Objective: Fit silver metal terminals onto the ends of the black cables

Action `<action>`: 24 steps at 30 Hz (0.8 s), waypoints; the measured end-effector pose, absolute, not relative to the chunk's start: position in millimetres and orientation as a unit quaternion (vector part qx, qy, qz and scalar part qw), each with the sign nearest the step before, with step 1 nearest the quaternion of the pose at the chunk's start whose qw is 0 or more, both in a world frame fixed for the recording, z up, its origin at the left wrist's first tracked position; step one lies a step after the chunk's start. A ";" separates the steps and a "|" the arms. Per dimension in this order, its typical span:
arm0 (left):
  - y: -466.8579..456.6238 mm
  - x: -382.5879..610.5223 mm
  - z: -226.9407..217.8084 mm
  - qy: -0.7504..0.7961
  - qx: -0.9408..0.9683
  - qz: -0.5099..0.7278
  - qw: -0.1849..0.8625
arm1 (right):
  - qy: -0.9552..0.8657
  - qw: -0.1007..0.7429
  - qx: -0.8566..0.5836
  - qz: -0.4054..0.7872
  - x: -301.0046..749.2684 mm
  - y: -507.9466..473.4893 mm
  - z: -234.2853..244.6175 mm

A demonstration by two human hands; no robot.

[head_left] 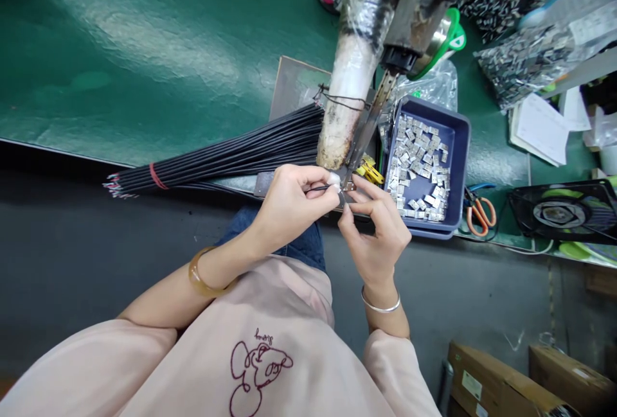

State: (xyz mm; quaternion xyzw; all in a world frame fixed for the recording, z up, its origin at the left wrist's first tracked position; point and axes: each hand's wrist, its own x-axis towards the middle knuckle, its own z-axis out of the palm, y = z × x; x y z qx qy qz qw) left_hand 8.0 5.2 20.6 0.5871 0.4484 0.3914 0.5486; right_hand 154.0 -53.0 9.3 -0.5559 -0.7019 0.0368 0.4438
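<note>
My left hand point(299, 202) is closed, thumb and index finger pinching a thin black cable point(315, 188). White wrapping covers one of its fingertips. Close by on the right, my right hand point(378, 227) curls its fingers round a small shiny metal piece point(349, 186) at the cable's end; the fingers partly hide it. Right above both hands, the narrow metal arm of a bench tool point(369, 123) points down, its tip near the fingertips. Beside it hangs a whitish tube point(339, 105) wrapped in clear film, its lower end stained.
A bundle of black cables point(236, 147) with a red band lies to the left. On the right stands a blue tray point(460, 166) of small metal connectors, then orange-handled pliers point(479, 214) and a black fan point(562, 211). Bags of metal parts point(527, 60) lie behind.
</note>
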 end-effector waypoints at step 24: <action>2.6 6.1 15.0 0.407 0.556 0.353 0.634 | -0.751 0.378 -0.540 -0.050 159.4 -60.5 4.6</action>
